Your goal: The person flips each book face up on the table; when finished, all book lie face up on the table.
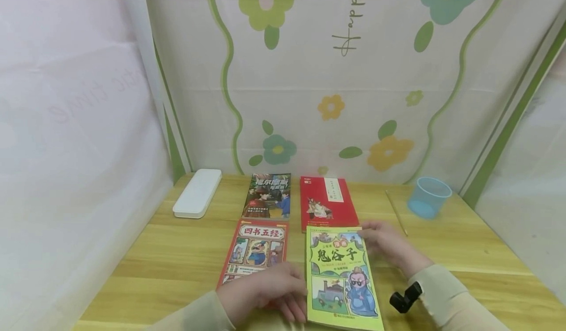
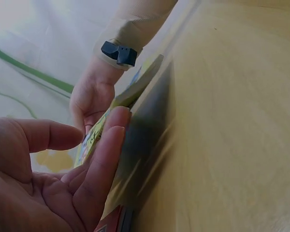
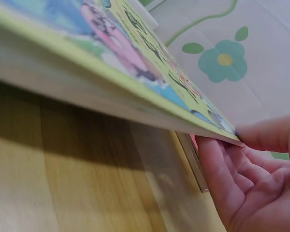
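A yellow-green comic book (image 1: pixel 329 267) with a bearded cartoon figure on its cover is held between both hands, raised off the table. My left hand (image 1: pixel 276 289) grips its left edge, thumb above and fingers underneath. At the upper right corner, my right hand (image 1: pixel 391 247) pinches the book between thumb and fingers. The right wrist view shows the book's page edge (image 3: pixel 111 106) tilted over the wood. A red-bordered book (image 1: pixel 254 250) lies to the left, its lower part hidden by my left hand. Just beyond the held book lies a red book (image 1: pixel 325 206).
A dark-covered book (image 1: pixel 267 198) lies behind the red-bordered one. At the back left is a white case (image 1: pixel 197 193). A thin stick (image 1: pixel 396 213) and a blue translucent cup (image 1: pixel 429 198) are at the right. Printed curtains (image 1: pixel 309 75) enclose the wooden table (image 1: pixel 146 272).
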